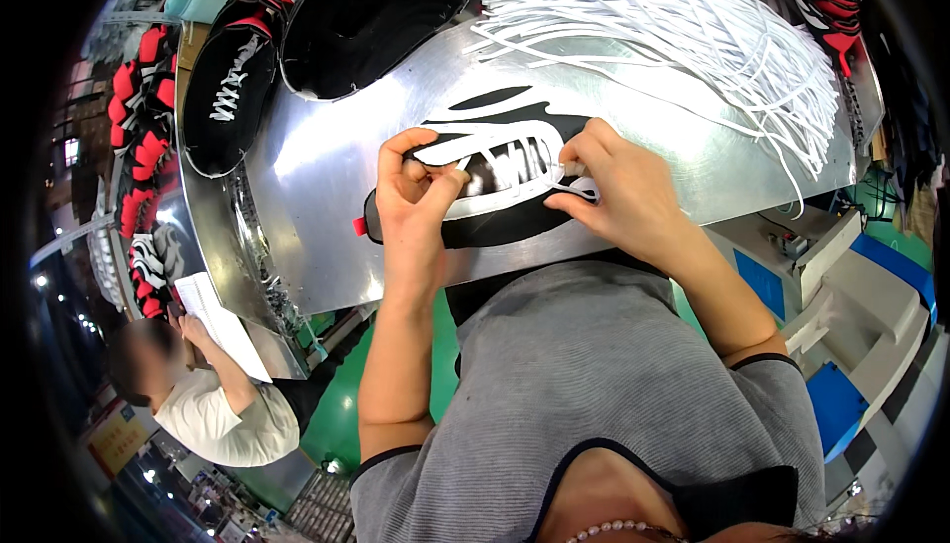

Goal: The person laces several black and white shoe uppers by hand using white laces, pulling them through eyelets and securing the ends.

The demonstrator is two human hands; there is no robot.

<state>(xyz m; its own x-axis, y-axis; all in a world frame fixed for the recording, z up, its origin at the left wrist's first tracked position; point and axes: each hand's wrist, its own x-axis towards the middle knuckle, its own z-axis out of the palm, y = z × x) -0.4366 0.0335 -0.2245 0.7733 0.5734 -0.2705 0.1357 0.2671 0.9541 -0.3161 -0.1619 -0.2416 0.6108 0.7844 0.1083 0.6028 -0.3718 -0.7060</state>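
Two hands [411,198], thumbs inward, on a shoe upper [500,228]

Ribbed grey top [584,355], beaded necklace [618,525]

"Can you read any lettering?"

"None clearly. A yellow sign [117,441] at the lower left, near the person in the pale top [228,421], carries reddish characters (slanted, and too small to make out)."

"On what does that writing stand, exactly?"

"Straight on the sign's yellow face."

"And the white sheet [234,337] beside that person?"

"Faint marks seem to show toward its upper end, too fine to read."
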